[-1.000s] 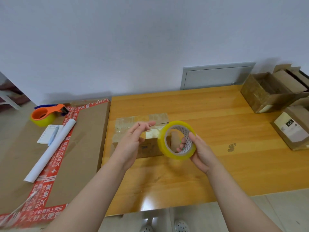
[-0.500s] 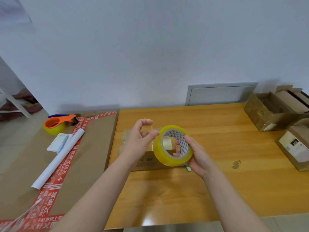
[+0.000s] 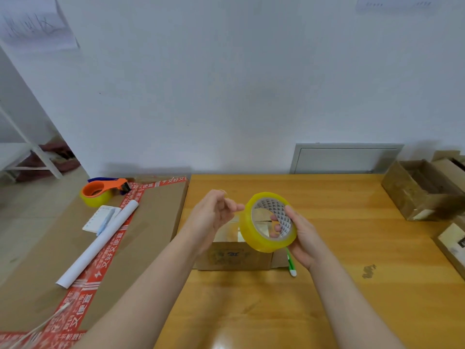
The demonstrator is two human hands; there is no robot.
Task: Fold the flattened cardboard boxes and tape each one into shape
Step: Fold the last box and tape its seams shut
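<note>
Yellow roll of tape (image 3: 255, 239) held up on edge above the wooden desk (image 3: 352, 298), just in front of a small cardboard box (image 3: 234, 256).

Right hand (image 3: 303, 238): fingers pass through the core, thumb lies over the outer rim. Grip closed round the roll.

Left hand (image 3: 211, 217): fingers curled, thumb and forefinger tips pinched together at the roll's left rim. Whether a loose tape end lies between them cannot be told.

The box stands on the desk near its left edge, below both hands, its top partly hidden by them.

Green-and-white pen (image 3: 291, 267) lies on the desk at the box's right corner, under the right wrist.

Left of the desk is a large flat carton (image 3: 50, 273) edged with red printed tape. It carries an orange tape dispenser (image 3: 105, 188), a notepad (image 3: 97, 219) and a white paper roll (image 3: 98, 244).

Open cardboard boxes (image 3: 417, 195) stand at the desk's far right.
</note>
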